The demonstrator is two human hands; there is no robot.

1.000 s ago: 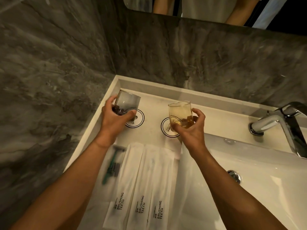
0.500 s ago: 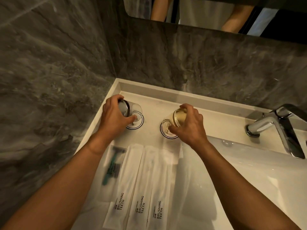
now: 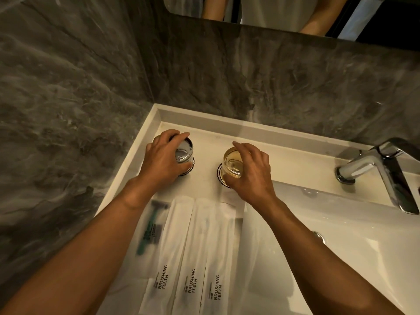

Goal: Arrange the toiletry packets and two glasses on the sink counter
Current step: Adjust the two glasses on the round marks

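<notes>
Fingers [image 3: 181, 136] of the left hand [image 3: 162, 162] were curled around the grey glass [image 3: 184, 153]; those of the right hand [image 3: 252, 171] were wrapped over the amber glass [image 3: 231, 162]. Both glasses sat inverted, base up, each over a round scallop-edged coaster [image 3: 220, 176] on the back of the white counter [image 3: 295, 162], left of the chrome faucet [image 3: 375, 164].

Judged step: seating the glasses on their coasters. To do it well, centre each rim inside the coaster's printed ring, press down evenly, then release straight upward so neither glass skids on the smooth surface.

Grey glass: smoky tint, thick reflective base. Amber glass: yellowish, translucent, similar shape. Nearer the camera, three white packets marked "BRUSHING TEETH" [image 3: 191, 258] lay side by side, edges touching, with a clear razor packet [image 3: 151, 230] at their left, partly under the left forearm.
</notes>
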